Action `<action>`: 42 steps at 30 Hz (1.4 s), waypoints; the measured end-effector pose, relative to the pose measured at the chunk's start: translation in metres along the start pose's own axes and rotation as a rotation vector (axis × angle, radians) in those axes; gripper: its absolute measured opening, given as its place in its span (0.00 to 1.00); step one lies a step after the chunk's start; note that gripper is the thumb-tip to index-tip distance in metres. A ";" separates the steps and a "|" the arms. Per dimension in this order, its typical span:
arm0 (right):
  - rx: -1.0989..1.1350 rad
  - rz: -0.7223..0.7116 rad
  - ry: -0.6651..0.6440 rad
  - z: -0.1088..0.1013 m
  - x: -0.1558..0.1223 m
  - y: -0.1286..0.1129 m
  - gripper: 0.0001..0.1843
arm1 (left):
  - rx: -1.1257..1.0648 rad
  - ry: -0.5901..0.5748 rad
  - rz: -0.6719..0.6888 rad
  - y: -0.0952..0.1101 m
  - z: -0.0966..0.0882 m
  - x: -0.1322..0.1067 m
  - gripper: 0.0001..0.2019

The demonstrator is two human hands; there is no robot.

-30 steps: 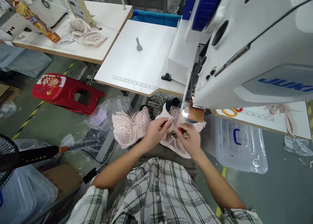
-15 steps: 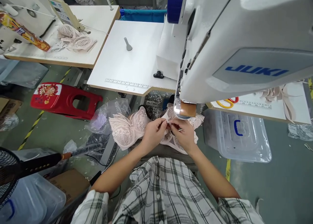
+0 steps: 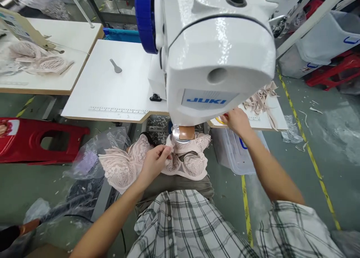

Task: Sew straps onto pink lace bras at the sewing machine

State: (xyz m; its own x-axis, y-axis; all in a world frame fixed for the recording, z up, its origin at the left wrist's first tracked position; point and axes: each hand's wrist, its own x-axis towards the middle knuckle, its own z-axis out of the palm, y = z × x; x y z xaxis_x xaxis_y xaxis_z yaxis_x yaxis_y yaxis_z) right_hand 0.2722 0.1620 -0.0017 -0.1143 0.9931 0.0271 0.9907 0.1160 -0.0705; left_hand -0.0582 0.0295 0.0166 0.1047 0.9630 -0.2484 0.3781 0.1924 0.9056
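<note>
My left hand (image 3: 156,161) is closed in a pinch on the edge of a pale pink lace bra (image 3: 194,164), just left of the sewing machine's (image 3: 182,132) lower end. That bra lies over my lap, its upper part under the machine. More lace bra cups (image 3: 120,166) are bunched to the left of my left hand. Out to the right, my right hand (image 3: 237,121) has its fingers closed at the scissors (image 3: 221,120) on the table edge. Their yellow and red handles show only in part; the machine head hides the rest.
The white JUKI head fills the upper middle. Pale fabric strips (image 3: 261,100) lie beyond my right hand, above a clear lidded box (image 3: 233,156). To the left are a white table (image 3: 112,89) with a grey spoon-shaped piece (image 3: 116,66) and a red stool (image 3: 42,140).
My right hand has left the bra and moved right to the scissors. My left hand keeps its pinch on the bra. The view has turned to the right.
</note>
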 end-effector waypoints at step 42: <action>0.899 -0.256 -0.050 0.017 -0.153 -0.132 0.19 | -0.168 -0.135 -0.076 0.012 -0.020 0.004 0.15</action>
State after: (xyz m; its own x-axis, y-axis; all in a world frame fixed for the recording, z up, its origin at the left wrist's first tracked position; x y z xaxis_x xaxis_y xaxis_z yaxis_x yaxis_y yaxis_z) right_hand 0.1572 -0.0047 -0.0134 -0.3450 0.9325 0.1068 0.5088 0.2814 -0.8136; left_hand -0.0712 0.0390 0.0334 0.2086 0.9126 -0.3515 0.2327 0.3028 0.9242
